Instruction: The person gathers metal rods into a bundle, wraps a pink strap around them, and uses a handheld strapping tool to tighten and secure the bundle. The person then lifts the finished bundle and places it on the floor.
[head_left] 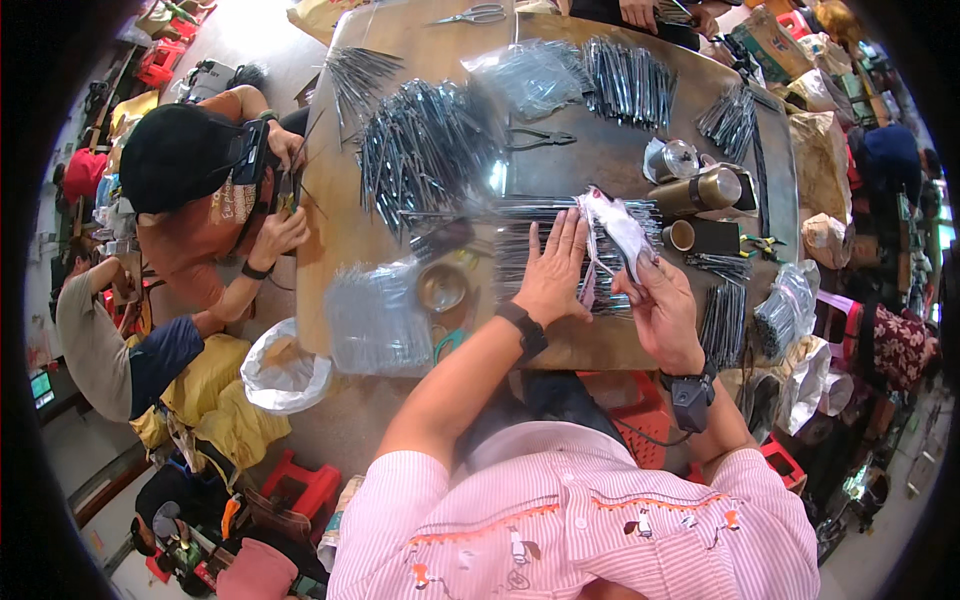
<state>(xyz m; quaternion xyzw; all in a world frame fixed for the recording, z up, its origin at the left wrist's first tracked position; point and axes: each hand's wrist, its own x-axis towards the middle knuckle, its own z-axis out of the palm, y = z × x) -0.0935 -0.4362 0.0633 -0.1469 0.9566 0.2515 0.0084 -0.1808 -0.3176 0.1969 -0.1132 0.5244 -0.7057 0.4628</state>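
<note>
The bare right hand (660,303) is closed around the lower end of a crumpled white cloth-like bundle (618,230) over thin silvery metal rods (514,262); the bare left hand (552,268) rests palm-down on them, fingers extended; beyond, grey metal pliers (551,139) lie on the brown table (600,165)

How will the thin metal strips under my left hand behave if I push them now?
The thin metal strips would probably slide apart, since they lie side by side with no visible tie. Each looks fairly stiff, running mostly straight. Their shiny surfaces suggest they may be slippery.
</note>
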